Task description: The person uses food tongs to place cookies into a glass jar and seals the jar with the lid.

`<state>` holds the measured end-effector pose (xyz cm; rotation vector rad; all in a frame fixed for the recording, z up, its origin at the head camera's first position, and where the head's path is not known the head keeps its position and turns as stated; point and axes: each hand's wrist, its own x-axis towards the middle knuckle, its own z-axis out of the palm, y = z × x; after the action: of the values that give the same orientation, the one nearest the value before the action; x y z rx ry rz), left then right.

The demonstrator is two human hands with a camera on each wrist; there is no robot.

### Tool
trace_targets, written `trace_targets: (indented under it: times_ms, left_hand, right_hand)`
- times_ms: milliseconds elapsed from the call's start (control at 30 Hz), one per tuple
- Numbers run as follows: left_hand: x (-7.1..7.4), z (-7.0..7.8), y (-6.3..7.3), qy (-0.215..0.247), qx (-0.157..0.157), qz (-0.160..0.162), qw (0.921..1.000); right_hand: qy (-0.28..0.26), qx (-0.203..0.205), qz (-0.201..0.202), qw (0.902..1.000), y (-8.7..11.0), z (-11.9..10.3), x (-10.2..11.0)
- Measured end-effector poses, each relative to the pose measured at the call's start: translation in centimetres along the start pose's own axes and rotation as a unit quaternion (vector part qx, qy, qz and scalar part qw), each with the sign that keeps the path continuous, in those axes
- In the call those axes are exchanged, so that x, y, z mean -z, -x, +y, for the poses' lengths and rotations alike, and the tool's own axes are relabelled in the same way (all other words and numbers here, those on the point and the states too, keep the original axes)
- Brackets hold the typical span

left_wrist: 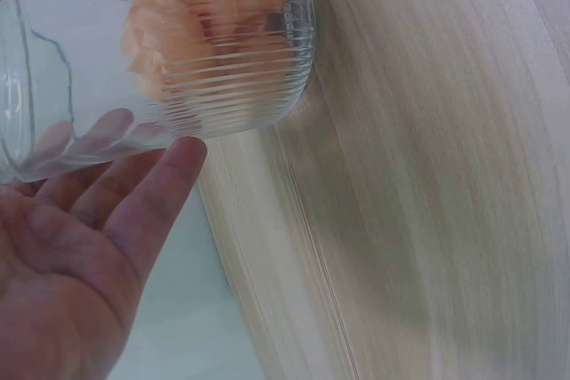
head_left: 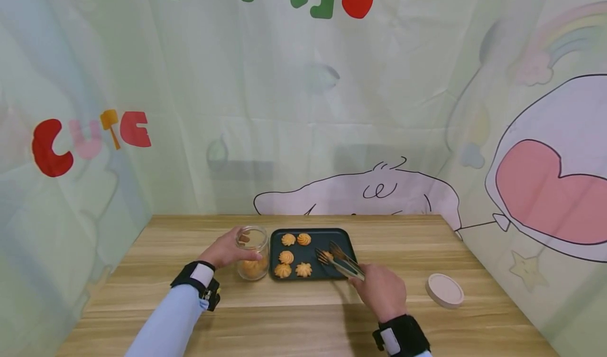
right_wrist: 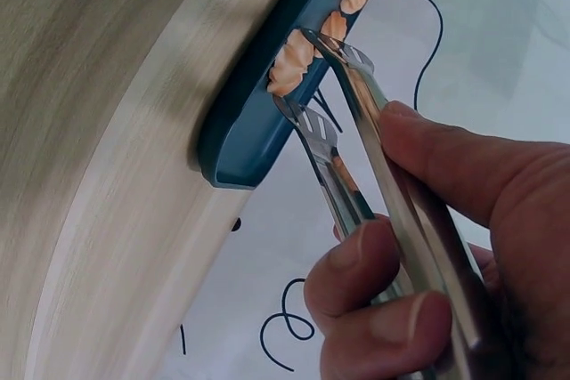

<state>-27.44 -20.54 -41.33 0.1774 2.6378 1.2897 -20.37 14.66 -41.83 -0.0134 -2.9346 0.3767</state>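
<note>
My left hand (head_left: 232, 250) holds a clear glass jar (head_left: 253, 245) that stands on the table, thumb at the near side and fingers at the far side. Several golden piped cookies (left_wrist: 214, 33) lie at the jar's bottom. In my right hand (head_left: 381, 291) is a pair of metal tongs (head_left: 348, 268), gripped between thumb and fingers. Their slotted tips are spread over the right part of a dark baking tray (head_left: 310, 231), around a cookie (right_wrist: 291, 64). More cookies (head_left: 286, 257) sit on the tray's left half.
A round pale lid (head_left: 446, 290) lies on the wooden table (head_left: 280, 325), to the right of my right hand. The tray stands close beside the jar. Behind the table hangs a printed cloth (head_left: 284, 109) with cartoon drawings.
</note>
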Motion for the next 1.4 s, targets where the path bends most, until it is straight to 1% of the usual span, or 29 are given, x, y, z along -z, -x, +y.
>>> trace_targets:
  times_ms: [133,367,667,1133,1400]
  left_hand:
    - [-0.03,0.02,-0.03,0.001,0.000,0.000,1.0000]
    - [-0.06,0.04,0.01,0.001,-0.002,0.000,1.0000]
    - [-0.03,0.08,0.16,0.003,-0.002,0.001,1.0000]
    - [-0.05,0.02,-0.06,0.003,0.002,0.001,1.0000]
    - [-0.09,-0.06,-0.10,0.002,0.006,0.004,1.0000]
  right_hand:
    - [-0.001,-0.001,0.002,1.0000,0.03,0.11,0.02]
    - [-0.005,-0.009,-0.007,0.9999,-0.05,0.14,0.26]
    - [-0.003,0.008,0.006,0.9999,-0.10,0.11,0.28]
    - [0.012,0.004,-0.018,0.9998,-0.67,-0.53,0.22]
    - [0.016,0.022,-0.010,0.9996,-0.63,-0.79,0.30]
